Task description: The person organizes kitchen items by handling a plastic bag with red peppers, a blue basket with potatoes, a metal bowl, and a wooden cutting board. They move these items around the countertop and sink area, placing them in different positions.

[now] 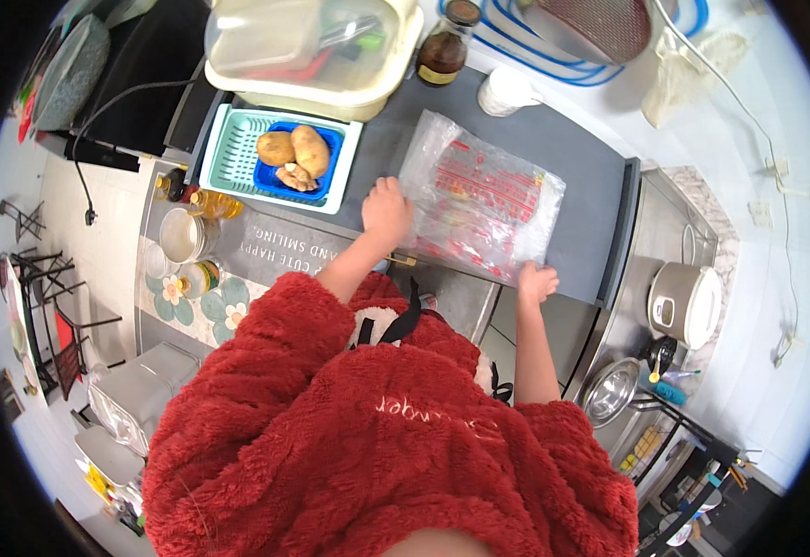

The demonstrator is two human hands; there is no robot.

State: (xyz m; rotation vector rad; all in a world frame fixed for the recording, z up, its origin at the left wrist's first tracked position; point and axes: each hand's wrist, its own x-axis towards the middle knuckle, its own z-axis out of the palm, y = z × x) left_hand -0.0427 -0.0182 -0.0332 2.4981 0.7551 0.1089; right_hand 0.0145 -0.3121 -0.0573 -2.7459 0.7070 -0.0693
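A clear plastic bag with red print lies spread flat on the dark grey counter. My left hand touches its left edge, fingers bent; whether they pinch the plastic is not plain. At the bag's lower right corner, my right hand has the edge between thumb and fingers. Left of the bag, a mint-green plastic basket holds a small blue basket, in which two potatoes and a piece of ginger lie.
Behind the baskets stands a cream tub with a translucent lid. A dark-filled glass jar and a white cup are at the counter's back. To the right are a rice cooker and a steel bowl. Oil bottles stand at lower left.
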